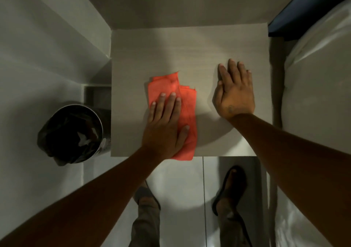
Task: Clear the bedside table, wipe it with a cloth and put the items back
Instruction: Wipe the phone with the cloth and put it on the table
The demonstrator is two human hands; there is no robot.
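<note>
The pale bedside table (190, 45) fills the middle of the head view, with nothing on its top but a folded orange cloth (187, 102). My left hand (165, 125) lies flat on the cloth near the table's front edge, fingers spread and pressing it down. One corner of the cloth hangs just over that edge. My right hand (234, 93) rests palm down on the bare tabletop to the right of the cloth, fingers apart, holding nothing.
A round metal bin (72, 132) with a dark liner stands on the floor left of the table. A bed with white bedding (319, 76) runs along the right side. White walls close in the left and back. My feet (230, 188) stand on pale floor tiles below.
</note>
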